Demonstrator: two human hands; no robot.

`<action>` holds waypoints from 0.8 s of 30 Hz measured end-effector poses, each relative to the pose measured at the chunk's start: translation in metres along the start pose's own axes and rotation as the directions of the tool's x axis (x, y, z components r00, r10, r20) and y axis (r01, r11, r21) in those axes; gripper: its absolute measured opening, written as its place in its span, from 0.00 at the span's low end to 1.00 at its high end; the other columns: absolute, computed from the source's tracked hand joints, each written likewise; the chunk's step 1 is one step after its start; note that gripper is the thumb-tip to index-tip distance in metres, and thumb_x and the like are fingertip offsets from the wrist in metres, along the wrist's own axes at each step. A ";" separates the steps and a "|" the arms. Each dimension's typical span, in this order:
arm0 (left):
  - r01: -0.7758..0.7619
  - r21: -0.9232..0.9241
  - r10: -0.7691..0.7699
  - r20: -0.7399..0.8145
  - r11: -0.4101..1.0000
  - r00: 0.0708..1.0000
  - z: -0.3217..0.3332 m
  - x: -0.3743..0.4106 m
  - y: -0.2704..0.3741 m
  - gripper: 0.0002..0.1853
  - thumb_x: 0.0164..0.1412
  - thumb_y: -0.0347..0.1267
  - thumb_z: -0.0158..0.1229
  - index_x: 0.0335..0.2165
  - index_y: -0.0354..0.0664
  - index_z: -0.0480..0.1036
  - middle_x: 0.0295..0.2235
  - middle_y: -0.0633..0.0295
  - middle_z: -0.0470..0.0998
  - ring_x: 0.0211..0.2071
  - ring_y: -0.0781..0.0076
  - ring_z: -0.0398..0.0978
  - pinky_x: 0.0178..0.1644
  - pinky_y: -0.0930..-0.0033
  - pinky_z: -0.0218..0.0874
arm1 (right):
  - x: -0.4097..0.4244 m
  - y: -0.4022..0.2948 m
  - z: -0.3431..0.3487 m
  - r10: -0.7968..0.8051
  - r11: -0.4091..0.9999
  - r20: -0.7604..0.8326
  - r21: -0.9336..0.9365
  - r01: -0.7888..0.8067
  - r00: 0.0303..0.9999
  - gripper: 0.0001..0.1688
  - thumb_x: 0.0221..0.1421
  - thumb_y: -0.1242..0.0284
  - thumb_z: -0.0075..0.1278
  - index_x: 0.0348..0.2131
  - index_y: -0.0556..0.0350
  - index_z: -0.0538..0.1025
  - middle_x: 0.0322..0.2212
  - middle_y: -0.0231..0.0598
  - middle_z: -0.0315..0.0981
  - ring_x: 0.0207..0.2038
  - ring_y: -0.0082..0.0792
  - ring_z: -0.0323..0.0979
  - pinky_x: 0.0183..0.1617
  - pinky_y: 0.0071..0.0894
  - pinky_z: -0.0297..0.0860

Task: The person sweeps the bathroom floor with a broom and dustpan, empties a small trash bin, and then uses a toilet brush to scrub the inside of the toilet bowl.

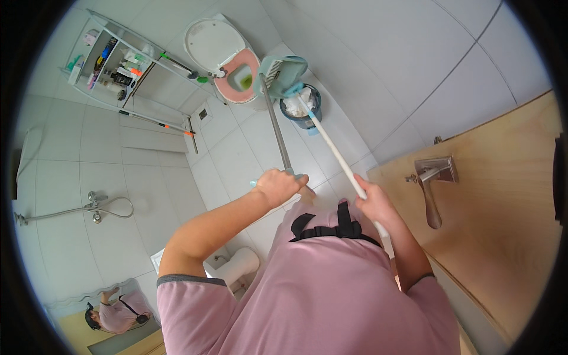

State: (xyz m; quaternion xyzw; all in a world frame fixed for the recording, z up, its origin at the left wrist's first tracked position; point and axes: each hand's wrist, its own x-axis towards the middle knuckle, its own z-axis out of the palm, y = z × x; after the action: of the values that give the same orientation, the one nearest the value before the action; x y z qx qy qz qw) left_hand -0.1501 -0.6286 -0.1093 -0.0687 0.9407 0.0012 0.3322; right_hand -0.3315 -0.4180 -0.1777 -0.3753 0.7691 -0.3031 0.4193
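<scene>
My left hand (279,185) is wrapped around the top of a long grey dustpan handle (277,133). At its far end the pale green dustpan (290,73), with a white comb inside, hangs between the toilet and the bin, tilted over the bin's far edge. My right hand (375,202) grips the white stick of a broom (335,151). The small light-blue broom head (293,90) is at the dustpan's lower edge, above the bin; whether they touch is unclear. White crumpled waste (298,105) fills the dark blue bin (306,122).
A toilet (217,42) with raised lid and pink seat cover (228,86) stands beyond. At left are a shelf rack (111,62) of bottles, a squeegee-like pole (155,122) and a shower hose (122,204). A wooden door (497,195) with a metal handle (430,195) is at right.
</scene>
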 end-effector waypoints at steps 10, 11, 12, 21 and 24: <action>0.017 0.014 -0.018 0.018 1.000 1.000 -0.005 0.002 -0.008 0.24 0.57 0.29 0.49 0.53 0.55 0.61 0.27 0.57 0.76 0.27 0.59 0.79 0.27 0.62 0.71 | 0.001 -0.011 0.002 -0.125 0.986 -0.034 -0.114 0.120 0.992 0.36 0.44 0.82 0.47 0.56 0.61 0.66 0.34 0.55 0.74 0.38 0.54 0.73 0.43 0.44 0.69; 0.004 0.014 -0.004 0.019 1.000 1.000 -0.007 0.006 -0.008 0.24 0.57 0.29 0.49 0.54 0.55 0.61 0.27 0.57 0.76 0.27 0.59 0.79 0.27 0.62 0.71 | -0.005 -0.009 -0.001 -0.128 0.985 -0.037 -0.118 0.123 0.991 0.36 0.44 0.82 0.47 0.56 0.61 0.66 0.34 0.55 0.74 0.37 0.55 0.73 0.43 0.44 0.70; 0.010 0.010 -0.010 0.033 1.000 0.999 -0.005 0.003 -0.008 0.24 0.58 0.29 0.49 0.54 0.55 0.61 0.27 0.57 0.76 0.27 0.59 0.79 0.27 0.62 0.71 | -0.013 -0.013 -0.001 -0.145 0.983 -0.022 -0.114 0.142 0.989 0.36 0.45 0.81 0.47 0.56 0.60 0.66 0.34 0.56 0.74 0.37 0.55 0.73 0.42 0.44 0.70; 0.010 -0.016 -0.009 0.022 1.000 1.000 -0.006 -0.002 -0.011 0.25 0.58 0.29 0.48 0.55 0.54 0.62 0.27 0.57 0.76 0.28 0.58 0.80 0.29 0.62 0.72 | -0.002 0.004 0.010 -0.163 0.976 -0.009 -0.145 0.160 0.987 0.37 0.43 0.80 0.50 0.57 0.61 0.66 0.33 0.59 0.73 0.37 0.56 0.74 0.41 0.46 0.69; 0.034 -0.004 -0.034 0.023 0.999 0.999 -0.003 -0.007 -0.013 0.25 0.58 0.29 0.48 0.55 0.55 0.61 0.27 0.58 0.76 0.27 0.59 0.79 0.29 0.62 0.72 | -0.019 0.002 0.007 -0.193 0.974 -0.030 -0.127 0.188 0.981 0.37 0.43 0.79 0.50 0.56 0.61 0.66 0.32 0.59 0.73 0.36 0.56 0.74 0.40 0.46 0.69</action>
State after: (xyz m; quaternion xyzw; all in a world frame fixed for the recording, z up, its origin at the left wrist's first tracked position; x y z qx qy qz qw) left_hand -0.1451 -0.6406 -0.1022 -0.0856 0.9355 -0.0014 0.3427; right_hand -0.3194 -0.4027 -0.1743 -0.4661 0.7554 -0.3017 0.3480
